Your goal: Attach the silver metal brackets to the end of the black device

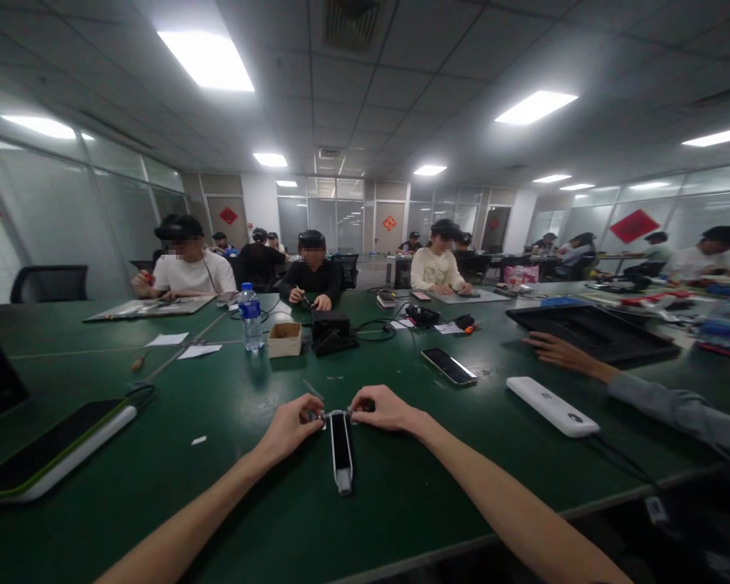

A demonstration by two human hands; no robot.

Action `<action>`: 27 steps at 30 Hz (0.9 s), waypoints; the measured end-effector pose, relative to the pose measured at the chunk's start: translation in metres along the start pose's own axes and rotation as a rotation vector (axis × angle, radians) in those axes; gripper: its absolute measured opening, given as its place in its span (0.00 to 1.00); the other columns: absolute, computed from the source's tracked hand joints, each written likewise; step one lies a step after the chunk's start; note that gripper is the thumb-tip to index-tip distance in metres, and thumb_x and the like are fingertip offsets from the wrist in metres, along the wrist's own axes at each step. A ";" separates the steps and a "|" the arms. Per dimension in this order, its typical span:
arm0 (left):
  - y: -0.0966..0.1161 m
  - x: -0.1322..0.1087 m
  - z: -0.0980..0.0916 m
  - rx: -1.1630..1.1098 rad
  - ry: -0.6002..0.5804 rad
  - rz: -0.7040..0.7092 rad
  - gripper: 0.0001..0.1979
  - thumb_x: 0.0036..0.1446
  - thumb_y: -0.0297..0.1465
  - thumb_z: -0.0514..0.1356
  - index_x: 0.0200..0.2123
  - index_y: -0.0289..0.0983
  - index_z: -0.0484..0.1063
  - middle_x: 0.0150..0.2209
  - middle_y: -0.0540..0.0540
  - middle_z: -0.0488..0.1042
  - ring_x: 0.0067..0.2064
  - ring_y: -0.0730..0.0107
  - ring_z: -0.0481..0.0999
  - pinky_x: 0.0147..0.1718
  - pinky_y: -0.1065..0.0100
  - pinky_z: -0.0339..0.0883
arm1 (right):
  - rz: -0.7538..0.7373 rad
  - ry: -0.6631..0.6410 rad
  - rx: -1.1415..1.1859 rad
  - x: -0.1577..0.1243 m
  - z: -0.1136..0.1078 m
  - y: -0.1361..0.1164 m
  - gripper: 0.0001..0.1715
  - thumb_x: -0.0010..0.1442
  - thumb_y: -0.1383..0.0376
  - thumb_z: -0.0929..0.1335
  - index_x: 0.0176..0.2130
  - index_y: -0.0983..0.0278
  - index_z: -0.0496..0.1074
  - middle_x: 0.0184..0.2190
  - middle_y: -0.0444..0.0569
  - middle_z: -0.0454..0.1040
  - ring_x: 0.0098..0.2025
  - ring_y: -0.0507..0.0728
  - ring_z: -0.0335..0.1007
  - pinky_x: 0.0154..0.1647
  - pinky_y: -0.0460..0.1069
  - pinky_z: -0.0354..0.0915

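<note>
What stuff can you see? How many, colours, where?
Table: one, green, foreground
Narrow gadget: one, black and grey, centre
Phone: one, dark, right of centre
Rounded box: one, white, right
Tray: one, black, right
Flat device: one, black-green-white, left
Upright bottle: one, clear-blue, left of centre
Small box: one, tan, beside the bottle
Papers: several, white, table
Wall signs: several, red, background
Ceiling lights: several, white, overhead
People: several, mixed clothes, background
Co-worker's hand: one, grey-sleeved, at the tray
Left hand: one, bare, gadget's left end
Right hand: one, bare, gadget's right end
</note>
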State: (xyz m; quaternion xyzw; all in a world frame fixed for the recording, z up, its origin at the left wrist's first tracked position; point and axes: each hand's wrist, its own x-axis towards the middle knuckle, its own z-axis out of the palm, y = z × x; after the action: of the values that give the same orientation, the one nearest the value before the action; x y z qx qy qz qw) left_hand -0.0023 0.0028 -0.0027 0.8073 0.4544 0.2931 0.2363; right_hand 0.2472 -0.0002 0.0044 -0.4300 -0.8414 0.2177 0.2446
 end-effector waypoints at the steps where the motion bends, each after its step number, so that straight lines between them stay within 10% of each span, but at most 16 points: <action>1: -0.001 0.000 0.000 -0.010 0.003 0.004 0.13 0.50 0.34 0.62 0.41 0.38 0.72 0.38 0.47 0.78 0.35 0.64 0.76 0.35 0.66 0.69 | 0.000 -0.004 -0.006 0.000 0.000 0.000 0.10 0.55 0.61 0.71 0.38 0.64 0.75 0.35 0.46 0.74 0.35 0.52 0.68 0.35 0.46 0.65; 8: 0.002 0.001 0.000 -0.060 0.019 -0.031 0.12 0.52 0.35 0.60 0.39 0.37 0.72 0.37 0.46 0.78 0.33 0.65 0.77 0.35 0.65 0.71 | 0.058 0.175 -0.160 0.001 -0.027 0.036 0.16 0.59 0.55 0.67 0.39 0.64 0.75 0.37 0.49 0.74 0.39 0.55 0.68 0.41 0.49 0.64; 15: 0.004 0.001 0.000 -0.045 0.015 -0.034 0.13 0.50 0.35 0.61 0.39 0.37 0.72 0.37 0.47 0.78 0.34 0.64 0.76 0.35 0.65 0.70 | 0.664 0.536 -0.631 -0.042 -0.095 0.132 0.24 0.61 0.52 0.63 0.50 0.62 0.72 0.50 0.58 0.67 0.53 0.66 0.58 0.52 0.58 0.56; 27: 0.007 0.000 -0.002 -0.039 0.000 -0.003 0.13 0.53 0.37 0.59 0.40 0.37 0.73 0.37 0.46 0.77 0.35 0.64 0.75 0.36 0.64 0.70 | 0.854 0.439 -0.521 -0.064 -0.103 0.179 0.38 0.60 0.42 0.58 0.63 0.56 0.57 0.56 0.59 0.61 0.59 0.71 0.54 0.55 0.65 0.51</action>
State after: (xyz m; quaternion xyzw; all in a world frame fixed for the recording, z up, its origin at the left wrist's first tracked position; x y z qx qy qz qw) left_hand 0.0006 -0.0007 0.0035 0.8018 0.4497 0.3018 0.2526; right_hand 0.4513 0.0585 -0.0323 -0.8150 -0.5473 -0.0131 0.1897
